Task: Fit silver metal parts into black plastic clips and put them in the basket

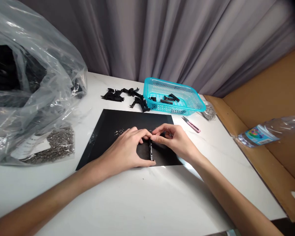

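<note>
Over a black mat, my left hand grips a narrow black plastic part end to end, thumb at the near end and fingers at the far end. My right hand is closed in a pinch at the part's far end, its fingertips meeting those of the left. Whatever lies between the right fingertips is too small to make out. A little pile of small shiny metal pieces rests on the mat just beyond my left hand.
Several black plastic parts lie behind the mat, beside a turquoise basket with similar parts inside. Pink-handled thread snips lie to the right. A bag of metal pieces and a large clear bag stand left; a plastic bottle is right.
</note>
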